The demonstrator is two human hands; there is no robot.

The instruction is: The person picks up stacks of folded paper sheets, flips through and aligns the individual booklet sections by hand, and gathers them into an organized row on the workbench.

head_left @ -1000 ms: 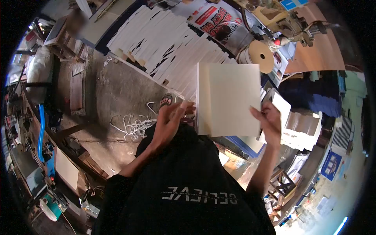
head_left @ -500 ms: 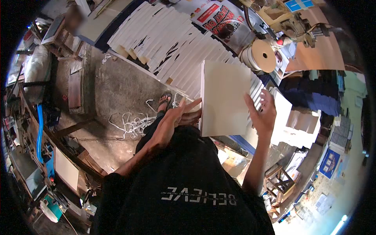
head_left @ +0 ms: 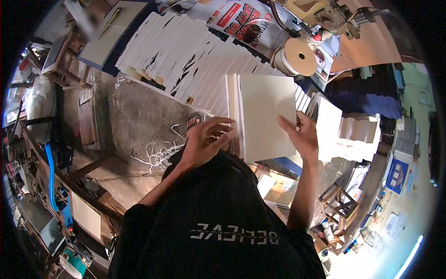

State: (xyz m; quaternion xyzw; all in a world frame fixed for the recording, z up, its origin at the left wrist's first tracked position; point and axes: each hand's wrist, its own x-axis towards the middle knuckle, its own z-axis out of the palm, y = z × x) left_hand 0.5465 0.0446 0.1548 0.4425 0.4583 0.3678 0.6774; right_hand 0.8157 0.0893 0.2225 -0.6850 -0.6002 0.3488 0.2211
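In front of my torso stands a book block (head_left: 268, 116) with a plain cream face, tilted toward me. My right hand (head_left: 304, 137) grips its right edge, thumb on the cream face and fingers behind it. A second pale block (head_left: 231, 95) shows as a narrow strip along its left side. My left hand (head_left: 206, 142) is beside that left edge, fingers curved and apart; whether the fingertips touch the edge I cannot tell. Behind, a long row of white paper blocks (head_left: 186, 56) leans along the bench, and more white sheets (head_left: 329, 123) stand to the right.
A cord spool (head_left: 297, 56) sits behind the row, near a printed banner (head_left: 241, 23). Tangled white cord (head_left: 160, 158) lies on the floor by my foot (head_left: 193, 121). A wooden stool (head_left: 341, 202) stands at lower right. Dark blue stacks (head_left: 367, 100) are farther right.
My right hand has closed on the block's right edge. My left hand has shifted a little left and its fingers have curled. A second block's strip now shows at the left.
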